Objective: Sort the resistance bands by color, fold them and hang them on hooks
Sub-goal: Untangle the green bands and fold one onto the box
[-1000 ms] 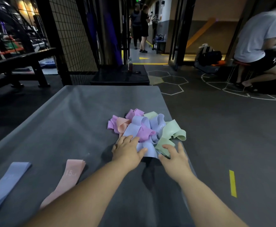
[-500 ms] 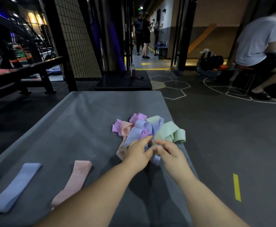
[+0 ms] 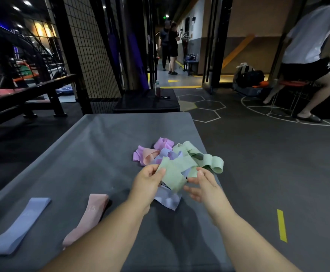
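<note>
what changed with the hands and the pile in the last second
Both hands rose from the pile, lifting a green band out of it: the left hand pinches one end, the right hand the other. The flat blue band and pink band stayed put.

Dim gym: dark floor [image 3: 258,163] marked with white hexagons [image 3: 203,108], a black mesh partition [image 3: 89,55], a lit corridor [image 3: 172,79] straight ahead.

Grey padded table [image 3: 93,154] in foreground. Beyond its far edge, a black box [image 3: 146,104] bearing a bottle [image 3: 157,88]. Bench [image 3: 23,97] and wire mesh panel [image 3: 89,46] at left. Two people [image 3: 169,46] stand in the corridor. Another person [image 3: 307,46] at a stool [image 3: 293,85], right, with bags [image 3: 248,77] near.
</note>
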